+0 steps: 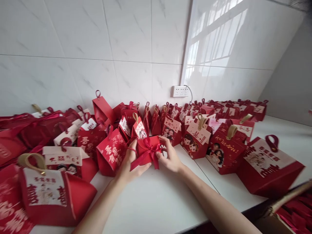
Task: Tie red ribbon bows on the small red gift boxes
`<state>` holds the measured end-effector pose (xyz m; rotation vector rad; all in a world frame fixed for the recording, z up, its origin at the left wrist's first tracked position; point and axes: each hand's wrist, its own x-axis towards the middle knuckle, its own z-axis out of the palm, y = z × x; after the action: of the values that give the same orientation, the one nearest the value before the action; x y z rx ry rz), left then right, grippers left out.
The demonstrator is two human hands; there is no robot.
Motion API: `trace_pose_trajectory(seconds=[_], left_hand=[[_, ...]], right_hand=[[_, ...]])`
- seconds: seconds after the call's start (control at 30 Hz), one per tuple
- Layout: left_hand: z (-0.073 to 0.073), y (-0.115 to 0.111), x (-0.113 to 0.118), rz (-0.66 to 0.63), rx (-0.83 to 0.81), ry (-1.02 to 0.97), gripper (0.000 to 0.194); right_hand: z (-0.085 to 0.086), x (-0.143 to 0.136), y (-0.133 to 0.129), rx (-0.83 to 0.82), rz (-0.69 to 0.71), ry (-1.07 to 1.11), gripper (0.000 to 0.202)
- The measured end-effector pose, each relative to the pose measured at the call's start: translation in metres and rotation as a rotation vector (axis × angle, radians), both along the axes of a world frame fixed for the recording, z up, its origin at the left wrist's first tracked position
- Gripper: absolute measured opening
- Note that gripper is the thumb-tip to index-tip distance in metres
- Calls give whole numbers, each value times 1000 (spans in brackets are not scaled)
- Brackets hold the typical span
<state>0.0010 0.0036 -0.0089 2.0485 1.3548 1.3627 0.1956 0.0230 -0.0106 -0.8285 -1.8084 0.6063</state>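
Observation:
Between my two hands is a small red gift box (pixel 146 145), tied with a dark red ribbon bow (pixel 149 150) whose tails hang down its front. My left hand (pixel 133 161) grips the box from the left, thumb at its side and fingers beneath the front. On the other side my right hand (pixel 170 156) holds the box's right edge, fingers bent against it. A red cord circles the left wrist. Close to the left hand stands a red candy box (pixel 113 151) with pale lettering. To the right of the right hand is a box with cartoon figures (pixel 195 139).
Many red gift boxes with ribbon loops crowd both sides and the back of the white table (pixel 151 201). A large red box (pixel 270 165) sits at the right edge. Below it, a cardboard carton (pixel 280 208) holds red items. A power strip (pixel 180 91) hangs on the tiled wall.

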Motion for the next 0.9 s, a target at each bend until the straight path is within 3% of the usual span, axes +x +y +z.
trace_pose_trajectory(seconds=[0.37,0.53,0.63,0.8,0.9], left_hand=[[-7,-4,1,-66,-35,53,109],[-3,-6,3,-85,-29,19,108],[1,-8,3,-95,-39,10,102],[4,-11,3,-88,-38,31,108],[8,-13,3,-79,-56,31,99]], right_hand=[[-7,4,-2,27,-60,-42,49],[-9,5,-3,31,-121,-53,54],[-8,6,-6,-49,-165,-83,60],[-3,5,-9,-219,-203,-98,70],[0,4,-10,-300,-239,-99,78]])
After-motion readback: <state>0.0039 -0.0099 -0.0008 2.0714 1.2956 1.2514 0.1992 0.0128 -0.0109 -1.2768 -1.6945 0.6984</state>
